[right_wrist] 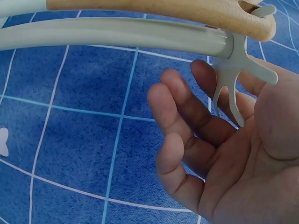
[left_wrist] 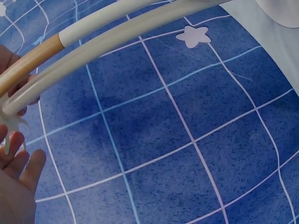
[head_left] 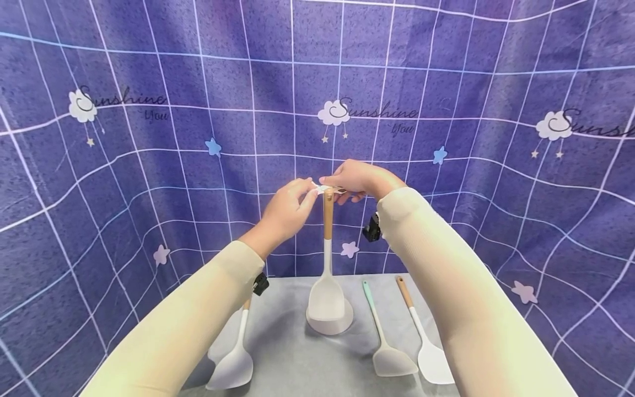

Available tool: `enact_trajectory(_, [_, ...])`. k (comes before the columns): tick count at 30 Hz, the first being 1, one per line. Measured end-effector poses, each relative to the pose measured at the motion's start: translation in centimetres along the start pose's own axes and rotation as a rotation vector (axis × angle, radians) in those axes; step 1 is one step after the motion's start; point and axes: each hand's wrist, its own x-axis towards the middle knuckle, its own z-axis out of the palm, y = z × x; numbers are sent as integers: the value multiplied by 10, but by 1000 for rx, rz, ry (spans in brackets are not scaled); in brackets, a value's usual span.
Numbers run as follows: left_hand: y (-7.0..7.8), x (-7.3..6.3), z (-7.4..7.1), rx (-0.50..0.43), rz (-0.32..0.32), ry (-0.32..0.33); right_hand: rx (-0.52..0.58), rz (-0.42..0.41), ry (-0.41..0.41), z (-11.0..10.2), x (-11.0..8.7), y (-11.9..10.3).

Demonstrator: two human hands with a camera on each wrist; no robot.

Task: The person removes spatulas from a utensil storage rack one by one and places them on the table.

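Note:
A white turner [head_left: 326, 300] with a wooden handle hangs upright in front of a pale utensil stand. In the right wrist view, a prong of the stand's hook head [right_wrist: 237, 63] passes through the hole in the handle's end. My left hand [head_left: 286, 209] pinches the hook head's left side between thumb and forefinger. On the other side my right hand [head_left: 364, 177] holds the hook head with thumb and forefinger, its other fingers loosely bent below. The stand's pole [right_wrist: 117, 38] runs behind the handle down to a round base [head_left: 349, 321].
On the grey tabletop [head_left: 283, 353], a white turner [head_left: 235, 366] lies at the left, partly behind my left sleeve. At the right lie a turner with a mint handle tip [head_left: 394, 361] and a wooden-handled white turner [head_left: 434, 364]. A blue-purple grid curtain [head_left: 268, 132] hangs behind.

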Motion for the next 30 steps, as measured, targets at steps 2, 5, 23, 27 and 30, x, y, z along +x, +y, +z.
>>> enact_trajectory(2, [-1, 1, -2, -26, 6, -14, -4, 0, -1, 0, 0, 0])
enact_trajectory(5, [-4, 3, -3, -86, 16, -26, -27, -4, -4, -1, 0, -1])
enact_trajectory(23, [-6, 2, 2, -344, -67, -14, -178, -86, 126, 2, 10, -7])
enact_trajectory(27, [-7, -3, 11, -435, -129, 30, -188, -67, 119, 9, 14, -15])
enact_trajectory(30, [-6, -10, 21, -467, -199, 72, -172, -49, 103, 12, 15, -20])
